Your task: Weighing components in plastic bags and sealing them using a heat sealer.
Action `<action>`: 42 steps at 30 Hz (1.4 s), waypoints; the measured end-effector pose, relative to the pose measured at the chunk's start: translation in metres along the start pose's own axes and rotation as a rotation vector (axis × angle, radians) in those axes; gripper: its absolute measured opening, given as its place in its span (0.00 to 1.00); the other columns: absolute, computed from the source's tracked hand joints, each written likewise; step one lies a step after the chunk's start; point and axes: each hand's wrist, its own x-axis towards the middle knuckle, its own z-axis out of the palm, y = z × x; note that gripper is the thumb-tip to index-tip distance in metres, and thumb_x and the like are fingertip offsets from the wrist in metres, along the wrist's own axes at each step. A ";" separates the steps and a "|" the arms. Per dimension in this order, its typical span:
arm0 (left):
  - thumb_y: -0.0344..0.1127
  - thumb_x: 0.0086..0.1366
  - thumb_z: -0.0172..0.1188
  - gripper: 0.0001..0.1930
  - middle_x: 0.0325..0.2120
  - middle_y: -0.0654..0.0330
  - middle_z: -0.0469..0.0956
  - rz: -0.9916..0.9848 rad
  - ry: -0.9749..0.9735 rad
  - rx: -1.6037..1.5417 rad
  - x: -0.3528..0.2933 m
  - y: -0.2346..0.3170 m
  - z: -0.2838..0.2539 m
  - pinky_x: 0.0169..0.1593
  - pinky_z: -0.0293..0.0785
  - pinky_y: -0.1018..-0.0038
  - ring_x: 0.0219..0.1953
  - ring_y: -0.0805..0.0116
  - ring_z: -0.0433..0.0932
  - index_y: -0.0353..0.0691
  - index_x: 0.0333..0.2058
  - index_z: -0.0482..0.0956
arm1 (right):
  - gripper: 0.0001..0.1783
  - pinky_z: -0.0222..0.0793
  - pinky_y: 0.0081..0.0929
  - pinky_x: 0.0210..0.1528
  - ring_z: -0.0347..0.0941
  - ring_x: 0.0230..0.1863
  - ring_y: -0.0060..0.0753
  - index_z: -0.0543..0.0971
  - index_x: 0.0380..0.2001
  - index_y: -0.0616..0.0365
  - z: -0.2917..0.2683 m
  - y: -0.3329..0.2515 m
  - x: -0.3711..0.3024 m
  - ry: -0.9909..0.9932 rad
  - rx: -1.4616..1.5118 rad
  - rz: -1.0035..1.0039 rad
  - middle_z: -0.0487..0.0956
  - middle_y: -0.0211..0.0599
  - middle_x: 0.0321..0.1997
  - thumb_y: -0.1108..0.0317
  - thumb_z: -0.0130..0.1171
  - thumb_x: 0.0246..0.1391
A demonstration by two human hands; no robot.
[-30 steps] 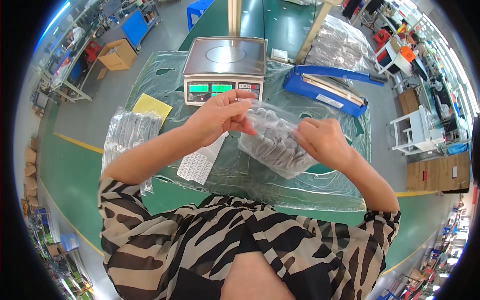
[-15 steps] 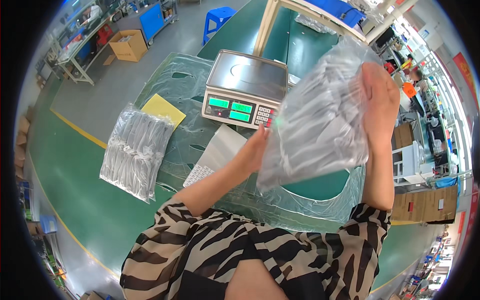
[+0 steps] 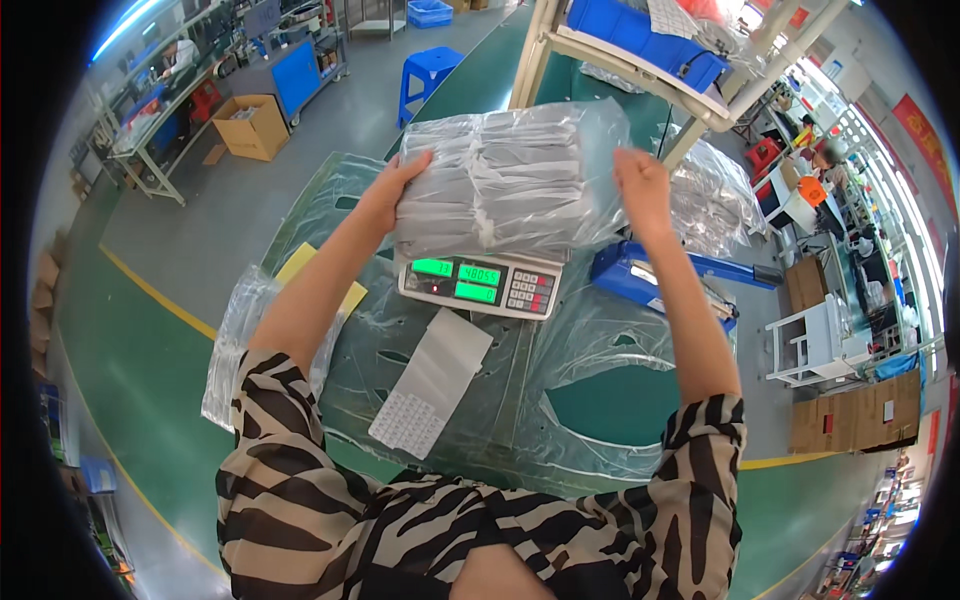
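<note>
A clear plastic bag [image 3: 520, 180] packed with grey bundles, banded in white, lies level over the top of a counting scale [image 3: 480, 288], hiding its pan. Whether the bag rests on the pan or is held just above it, I cannot tell. My left hand [image 3: 393, 190] grips the bag's left edge, thumb on top. At the other end my right hand [image 3: 643, 185] is closed in a fist on the loose plastic. The scale's green displays are lit. In front of it lies a white sheet of small labels [image 3: 430, 380].
Another filled plastic bag [image 3: 235, 340] lies at the left beside a yellow sheet [image 3: 297, 262]. To the right are a blue bag sealer [image 3: 640, 275] with a long lever and more filled bags [image 3: 710, 195]. A beige rack [image 3: 530, 60] carrying blue bins [image 3: 650, 40] stands behind.
The bag has swung left and flattened out, from upright at my right side to over the scale. My left hand has moved from near the scale's keys to the bag's left edge.
</note>
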 end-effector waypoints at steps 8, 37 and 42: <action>0.47 0.50 0.70 0.39 0.44 0.52 0.74 -0.032 0.067 0.294 0.066 -0.003 -0.022 0.46 0.75 0.66 0.43 0.63 0.77 0.32 0.54 0.63 | 0.20 0.56 0.25 0.21 0.61 0.17 0.19 0.70 0.13 0.62 0.034 0.087 0.000 0.052 0.026 0.198 0.68 0.30 0.12 0.61 0.53 0.55; 0.67 0.64 0.38 0.38 0.54 0.53 0.69 -0.069 1.025 0.150 -0.422 -0.046 -0.314 0.57 0.63 0.66 0.56 0.63 0.68 0.37 0.57 0.66 | 0.33 0.73 0.31 0.40 0.75 0.42 0.35 0.67 0.51 0.59 0.308 -0.017 -0.257 -0.979 0.524 0.945 0.73 0.44 0.46 0.40 0.45 0.58; 0.64 0.67 0.30 0.37 0.56 0.55 0.67 -0.384 0.554 0.116 -0.379 -0.006 -0.342 0.61 0.61 0.64 0.60 0.64 0.64 0.38 0.59 0.63 | 0.34 0.69 0.36 0.49 0.72 0.50 0.36 0.64 0.57 0.58 0.349 -0.027 -0.295 -0.900 0.702 1.054 0.71 0.41 0.54 0.40 0.41 0.60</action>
